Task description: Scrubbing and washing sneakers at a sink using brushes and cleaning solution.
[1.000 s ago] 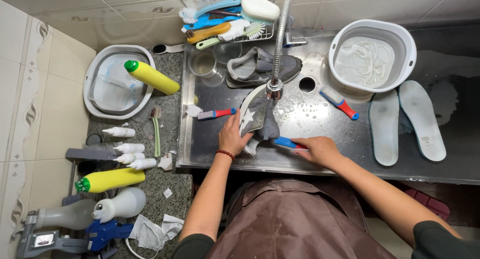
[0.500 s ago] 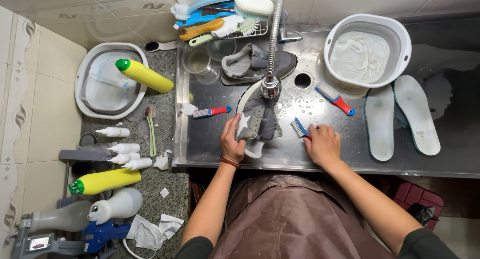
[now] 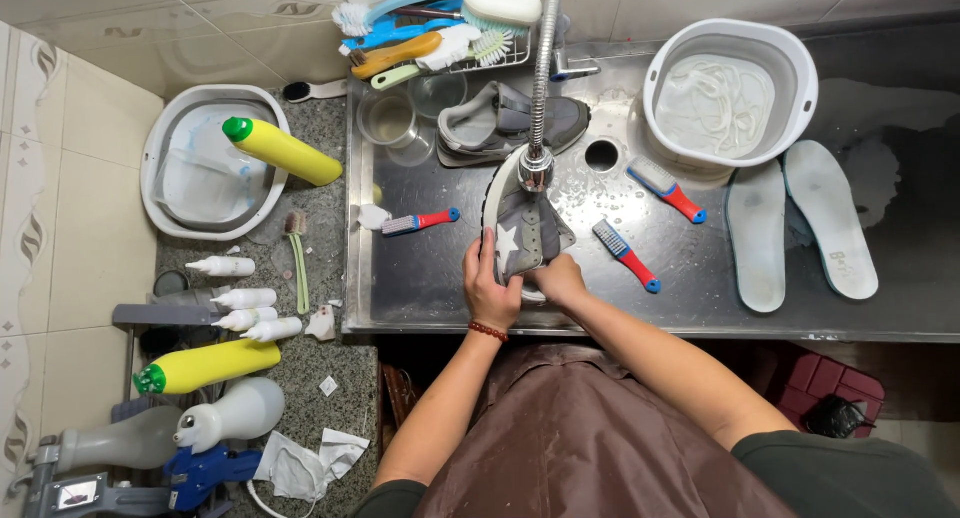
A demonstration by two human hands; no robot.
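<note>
Sink [image 3: 420, 278], laces [image 3: 715, 103] in basin [image 3: 795, 53]

A grey sneaker with a white star [image 3: 522, 228] lies in the stainless steel sink basin [image 3: 420, 268], directly under the flexible metal faucet head [image 3: 536, 168]. The left hand [image 3: 490, 286] grips its near left side and the right hand [image 3: 560, 278] its near end, the two hands just beside each other. To the right of the shoe lies a blue-and-red scrub brush [image 3: 625, 255]; a second such brush [image 3: 665, 189] lies farther back, near the round drain hole [image 3: 601, 156]. A third brush with a red handle [image 3: 420, 221] lies left of the shoe. Behind the faucet rests another grey sneaker [image 3: 505, 123]. A white round tub holding laces [image 3: 729, 93] stands at the back right, with two pale insoles [image 3: 800, 233] before it.
</note>
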